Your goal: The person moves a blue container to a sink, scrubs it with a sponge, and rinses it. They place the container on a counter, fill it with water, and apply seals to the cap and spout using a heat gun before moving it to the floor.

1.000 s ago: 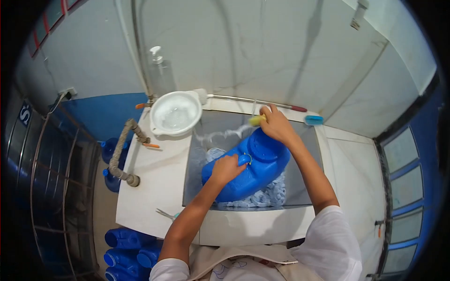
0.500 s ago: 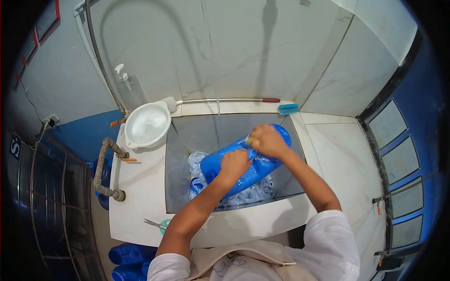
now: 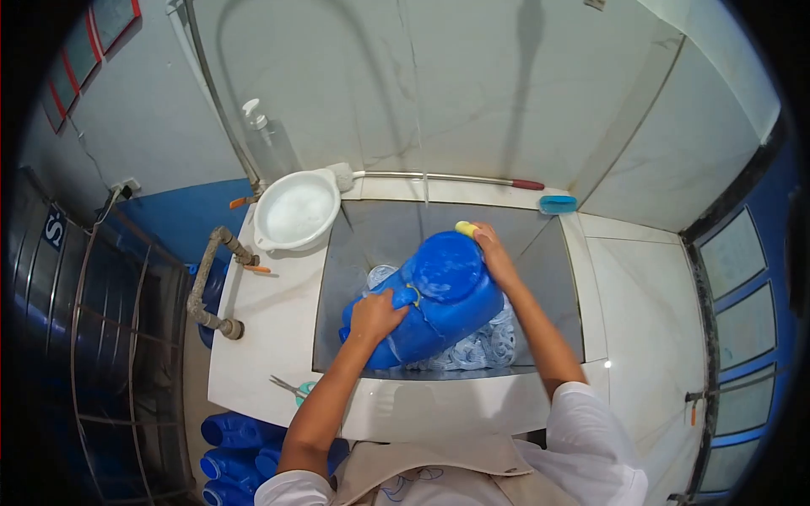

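Note:
A large blue water jug (image 3: 451,325) is tilted over the grey sink (image 3: 557,287), its round end (image 3: 449,266) turned up toward me and streaked with whitish suds. My left hand (image 3: 377,316) is closed round the jug's handle at its left side; the part inside my fingers is hidden. At the far right of the round end, my right hand (image 3: 492,249) holds a yellow sponge (image 3: 465,228) against the edge. Under the jug, a heap of pale blue-and-white crumpled strips (image 3: 485,347) lies in the sink.
A white basin (image 3: 297,211) of sudsy water stands left of the sink, near a pump bottle (image 3: 268,139). A long-handled brush (image 3: 439,176) and a blue brush (image 3: 558,205) lie along the back ledge. Scissors (image 3: 302,391) lie in front; several blue jugs (image 3: 232,465) stand below.
The jug has been turned so its round end faces up toward me. My right hand has moved from the jug's side to that end's edge, and the sponge shows clearly. The whole view has shifted.

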{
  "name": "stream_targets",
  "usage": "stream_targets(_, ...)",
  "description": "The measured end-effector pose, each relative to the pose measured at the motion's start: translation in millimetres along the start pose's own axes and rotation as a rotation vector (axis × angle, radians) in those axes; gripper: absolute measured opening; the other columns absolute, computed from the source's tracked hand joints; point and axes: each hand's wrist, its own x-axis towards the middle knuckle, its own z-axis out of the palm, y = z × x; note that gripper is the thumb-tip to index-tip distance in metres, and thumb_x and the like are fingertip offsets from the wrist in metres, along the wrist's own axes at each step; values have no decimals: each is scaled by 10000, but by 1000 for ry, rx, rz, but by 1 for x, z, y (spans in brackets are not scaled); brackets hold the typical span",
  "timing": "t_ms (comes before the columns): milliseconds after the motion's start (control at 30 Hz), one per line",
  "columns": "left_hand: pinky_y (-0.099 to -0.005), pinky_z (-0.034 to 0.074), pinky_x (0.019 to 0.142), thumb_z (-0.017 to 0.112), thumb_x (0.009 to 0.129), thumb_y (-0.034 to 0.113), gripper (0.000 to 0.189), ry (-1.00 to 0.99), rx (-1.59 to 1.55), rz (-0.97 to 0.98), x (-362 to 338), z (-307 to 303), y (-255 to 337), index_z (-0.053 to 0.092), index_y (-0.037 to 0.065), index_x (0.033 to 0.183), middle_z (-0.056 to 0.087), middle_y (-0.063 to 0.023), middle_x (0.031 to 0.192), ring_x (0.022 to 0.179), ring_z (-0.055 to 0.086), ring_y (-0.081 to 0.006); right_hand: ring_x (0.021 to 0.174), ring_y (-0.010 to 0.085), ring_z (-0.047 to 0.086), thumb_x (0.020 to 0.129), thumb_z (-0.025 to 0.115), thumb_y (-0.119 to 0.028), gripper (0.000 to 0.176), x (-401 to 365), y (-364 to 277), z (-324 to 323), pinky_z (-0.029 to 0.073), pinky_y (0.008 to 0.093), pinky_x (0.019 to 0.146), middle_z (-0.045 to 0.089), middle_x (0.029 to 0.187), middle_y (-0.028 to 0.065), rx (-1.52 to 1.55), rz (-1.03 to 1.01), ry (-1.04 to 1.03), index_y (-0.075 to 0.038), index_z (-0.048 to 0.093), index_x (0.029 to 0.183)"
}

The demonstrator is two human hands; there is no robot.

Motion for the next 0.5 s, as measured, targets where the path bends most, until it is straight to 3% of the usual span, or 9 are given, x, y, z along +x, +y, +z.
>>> stream_targets(67,-467,497,681,628,695,355,383,62,-139,-168,1,4,-19,627,18,877,629,-247,779,744,617,-409,1100,329,438,901,433,-194,276,-16,-1,33,348,377,949,487,1151,181,-271,-25,311,20,541,1039)
stream_targets(133,-468,492,697,622,698,343,384,81,-216,-251,6,4,-31,627,2,876,622,-264,788,768,610,-420,1124,330,434,865,471,-158,254,-41,-1,88,342,387,963,495,1143,183,-718,-211,427,14,546,1035)
stream_targets(200,-469,487,713,617,702,331,386,90,-296,-333,7,12,-43,626,-14,875,616,-280,797,792,603,-430,1120,330,445,806,519,-126,268,-68,2,129,346,422,961,499,1140,186,-738,-490,34,18,548,1031)
stream_targets(267,-432,500,586,612,712,320,364,217,-287,-386,8,25,-55,610,-38,781,616,-244,675,650,631,-368,1099,330,460,753,554,-106,309,-64,11,159,352,454,952,505,1119,185,-527,-593,-224,7,552,1040)
stream_targets(300,-432,500,586,612,712,320,364,213,-281,-393,7,28,-63,610,-38,781,616,-244,675,650,631,-368,1099,330,460,753,554,-106,309,-64,12,158,352,454,952,505,1119,185,-518,-590,-227,7,552,1040)
stream_targets(367,-362,460,432,602,761,387,423,98,-748,-597,6,32,-80,582,-31,705,564,-155,536,464,586,-259,1060,336,472,756,555,-98,281,-62,16,151,369,458,915,509,1094,182,-557,-653,-393,1,558,1018)
stream_targets(500,-306,394,346,559,805,512,537,103,-742,-704,2,20,-71,559,-13,692,495,-80,471,369,504,-170,1051,330,472,754,558,-102,255,-88,16,121,376,432,897,513,1075,179,-496,-554,-419,-12,566,993)
